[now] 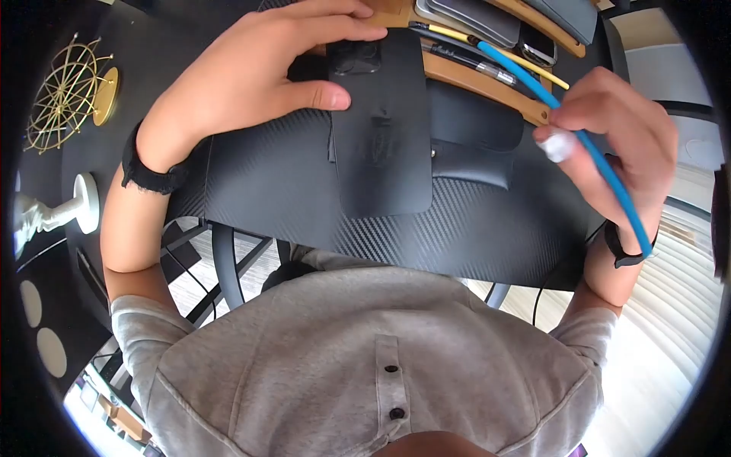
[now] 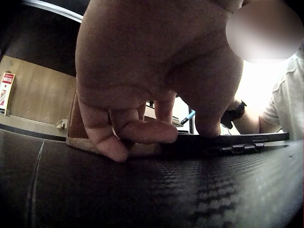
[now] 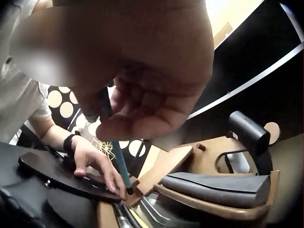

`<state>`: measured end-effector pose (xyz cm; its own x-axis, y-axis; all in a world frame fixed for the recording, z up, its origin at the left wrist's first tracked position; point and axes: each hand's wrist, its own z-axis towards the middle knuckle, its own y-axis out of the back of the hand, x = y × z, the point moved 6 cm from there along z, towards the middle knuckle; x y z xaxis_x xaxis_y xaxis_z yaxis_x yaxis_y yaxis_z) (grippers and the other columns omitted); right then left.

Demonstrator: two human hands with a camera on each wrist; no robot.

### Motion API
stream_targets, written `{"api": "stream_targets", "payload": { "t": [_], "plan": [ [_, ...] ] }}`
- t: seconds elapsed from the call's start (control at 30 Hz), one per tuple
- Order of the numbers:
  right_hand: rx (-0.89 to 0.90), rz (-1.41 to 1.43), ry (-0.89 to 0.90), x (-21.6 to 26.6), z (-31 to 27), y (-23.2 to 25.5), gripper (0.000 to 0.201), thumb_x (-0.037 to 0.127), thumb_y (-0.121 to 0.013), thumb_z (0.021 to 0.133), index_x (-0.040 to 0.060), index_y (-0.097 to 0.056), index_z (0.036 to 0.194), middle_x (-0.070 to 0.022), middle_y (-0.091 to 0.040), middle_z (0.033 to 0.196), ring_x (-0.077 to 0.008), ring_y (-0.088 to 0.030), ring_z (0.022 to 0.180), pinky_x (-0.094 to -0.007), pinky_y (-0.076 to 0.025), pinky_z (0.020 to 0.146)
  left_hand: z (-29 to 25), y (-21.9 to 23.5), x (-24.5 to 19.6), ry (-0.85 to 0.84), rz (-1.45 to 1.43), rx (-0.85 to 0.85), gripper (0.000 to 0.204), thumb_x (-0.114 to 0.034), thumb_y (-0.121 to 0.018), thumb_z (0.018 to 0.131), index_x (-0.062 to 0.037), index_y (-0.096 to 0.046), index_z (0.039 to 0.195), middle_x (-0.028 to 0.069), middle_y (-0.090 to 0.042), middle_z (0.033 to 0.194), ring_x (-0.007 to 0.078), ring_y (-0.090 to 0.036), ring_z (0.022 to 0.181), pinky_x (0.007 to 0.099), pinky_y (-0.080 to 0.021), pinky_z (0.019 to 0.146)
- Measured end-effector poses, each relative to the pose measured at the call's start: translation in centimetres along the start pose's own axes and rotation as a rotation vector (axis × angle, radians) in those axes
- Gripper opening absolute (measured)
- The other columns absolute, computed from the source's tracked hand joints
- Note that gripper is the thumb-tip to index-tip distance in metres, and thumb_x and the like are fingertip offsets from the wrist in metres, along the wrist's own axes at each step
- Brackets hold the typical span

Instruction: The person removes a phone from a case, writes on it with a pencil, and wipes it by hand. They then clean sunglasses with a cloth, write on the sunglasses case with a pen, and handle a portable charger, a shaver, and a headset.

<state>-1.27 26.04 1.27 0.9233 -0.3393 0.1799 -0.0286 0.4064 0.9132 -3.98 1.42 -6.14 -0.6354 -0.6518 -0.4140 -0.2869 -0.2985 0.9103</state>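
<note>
A slim blue pencil (image 1: 601,160) with a dark end slants through my right hand (image 1: 620,137), pinched between thumb and fingers. Its dark end points at the wooden organizer (image 1: 487,91), among the pens lying there. In the right wrist view the same blue pencil (image 3: 121,164) slopes down from the palm. My left hand (image 1: 244,72) reaches over a flat black panel (image 1: 384,152) with rounded corners, thumb touching its left side and index fingertip near its top edge. From the left wrist, the thumb (image 2: 209,128) stands at the panel while other fingers bend close to the tabletop.
A yellow pencil (image 1: 525,65) and black pens (image 1: 472,61) lie by the organizer. A dark pouch (image 1: 476,122) sits beside the panel. On the left stand a gold wire wheel (image 1: 65,95) and a white figurine (image 1: 57,206). The table's near edge faces my body.
</note>
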Motion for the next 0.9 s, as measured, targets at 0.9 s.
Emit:
{"api": "stream_targets", "payload": {
  "t": [0.9],
  "plan": [
    [0.045,-0.043,-0.158,-0.1,-0.2,-1.4,0.027,0.000,-0.061,0.065,-0.0045,-0.072,0.089,-0.0129,-0.065,0.083,-0.0244,-0.063,0.066,-0.0330,-0.050,0.057,0.3,-0.2,-1.0,0.042,0.077,0.048,0.064,-0.044,-0.075,0.091,-0.0090,-0.058,0.141,0.0198,-0.054,0.144,0.0374,-0.071,0.097,0.0406,-0.060,0.079]
  ]
}}
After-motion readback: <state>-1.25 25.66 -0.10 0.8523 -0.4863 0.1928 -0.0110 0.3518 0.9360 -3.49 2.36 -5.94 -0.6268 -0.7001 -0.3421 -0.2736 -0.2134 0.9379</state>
